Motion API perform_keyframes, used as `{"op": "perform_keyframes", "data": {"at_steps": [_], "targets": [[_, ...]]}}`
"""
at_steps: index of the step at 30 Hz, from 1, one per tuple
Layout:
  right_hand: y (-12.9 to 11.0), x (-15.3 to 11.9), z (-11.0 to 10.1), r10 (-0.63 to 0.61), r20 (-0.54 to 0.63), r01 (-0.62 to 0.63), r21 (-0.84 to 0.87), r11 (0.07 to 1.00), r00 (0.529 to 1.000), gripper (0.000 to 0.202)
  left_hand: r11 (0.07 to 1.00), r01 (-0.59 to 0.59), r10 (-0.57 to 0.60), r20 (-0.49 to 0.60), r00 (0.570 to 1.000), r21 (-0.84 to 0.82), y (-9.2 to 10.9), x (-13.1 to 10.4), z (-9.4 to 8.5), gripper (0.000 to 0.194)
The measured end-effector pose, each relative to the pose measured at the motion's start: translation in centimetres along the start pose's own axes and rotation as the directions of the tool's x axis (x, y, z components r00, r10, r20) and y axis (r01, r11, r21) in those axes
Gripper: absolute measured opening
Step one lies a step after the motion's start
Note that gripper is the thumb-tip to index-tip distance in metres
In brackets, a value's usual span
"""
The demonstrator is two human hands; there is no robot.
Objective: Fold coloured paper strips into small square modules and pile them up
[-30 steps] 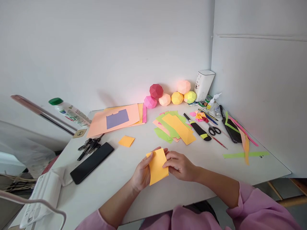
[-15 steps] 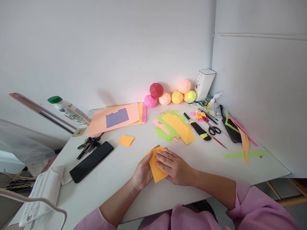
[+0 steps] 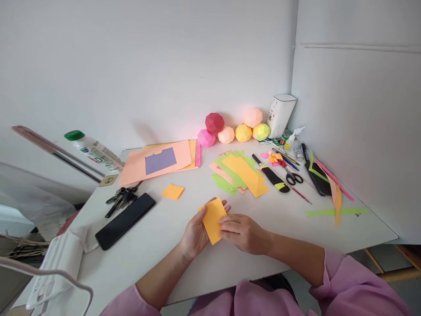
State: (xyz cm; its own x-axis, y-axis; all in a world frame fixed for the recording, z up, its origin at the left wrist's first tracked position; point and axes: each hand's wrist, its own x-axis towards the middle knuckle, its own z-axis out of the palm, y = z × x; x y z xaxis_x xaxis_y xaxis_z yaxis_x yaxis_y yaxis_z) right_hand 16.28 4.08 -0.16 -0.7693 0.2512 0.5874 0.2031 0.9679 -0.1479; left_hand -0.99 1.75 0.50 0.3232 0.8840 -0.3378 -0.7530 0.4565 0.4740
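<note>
A small orange piece of paper [image 3: 213,221] lies across the palm of my left hand [image 3: 194,235], the thumb pressing on its left edge and the fingertips showing behind it. My right hand [image 3: 246,233] has its fingers closed at the paper's right edge; its thumb is hidden. Left of my hands, a second small orange paper [image 3: 173,192] rests on the table [image 3: 158,228]. Beyond them is a loose pile of green, pink and orange paper pieces [image 3: 238,171].
Faceted paper balls [image 3: 215,123] stand against the wall. To the right lie a utility knife [image 3: 271,175], scissors [image 3: 294,177], a glue bottle [image 3: 292,138] and paper strips [image 3: 335,212]. Large paper sheets [image 3: 134,169], keys [image 3: 122,199], a black phone [image 3: 125,221] and a power strip [image 3: 57,267] are left.
My right hand has slid off the paper's face to its right edge, its fingers drawn together. The paper in my left hand has shifted slightly up and left.
</note>
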Motion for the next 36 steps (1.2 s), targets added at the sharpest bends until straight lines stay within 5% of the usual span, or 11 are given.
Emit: {"op": "perform_keyframes", "data": {"at_steps": [8, 13, 18, 25, 36], "targets": [[0.2, -0.1, -0.2, 0.081, -0.015, -0.078, 0.147, 0.986, 0.997, 0.019, 0.987, 0.017, -0.006, -0.07, 0.998, 0.157, -0.1, -0.5, 0.8, 0.039], [0.3, 0.3, -0.8, 0.237, -0.023, -0.221, 0.275, 0.936, 0.971, 0.016, 0.954, 0.091, -0.062, -0.109, 0.992, 0.285, -0.4, -0.6, 0.5, 0.041], [0.3, 0.5, -1.2, 0.36, -0.073, -0.327, 0.283, 0.902, 0.93, 0.015, 0.942, 0.114, -0.128, 0.023, 0.992, 0.315, -0.9, -0.7, 0.5, 0.04], [0.4, 0.4, -0.9, 0.381, -0.1, -0.339, 0.291, 0.895, 0.919, 0.016, 0.938, 0.125, -0.182, 0.152, 0.971, 0.324, -1.2, -0.9, 0.8, 0.057], [0.4, 0.3, -0.7, 0.399, -0.171, -0.323, 0.349, 0.88, 0.901, 0.017, 0.89, 0.065, -0.17, 0.197, 0.966, 0.451, -1.3, -1.1, 0.5, 0.029]]}}
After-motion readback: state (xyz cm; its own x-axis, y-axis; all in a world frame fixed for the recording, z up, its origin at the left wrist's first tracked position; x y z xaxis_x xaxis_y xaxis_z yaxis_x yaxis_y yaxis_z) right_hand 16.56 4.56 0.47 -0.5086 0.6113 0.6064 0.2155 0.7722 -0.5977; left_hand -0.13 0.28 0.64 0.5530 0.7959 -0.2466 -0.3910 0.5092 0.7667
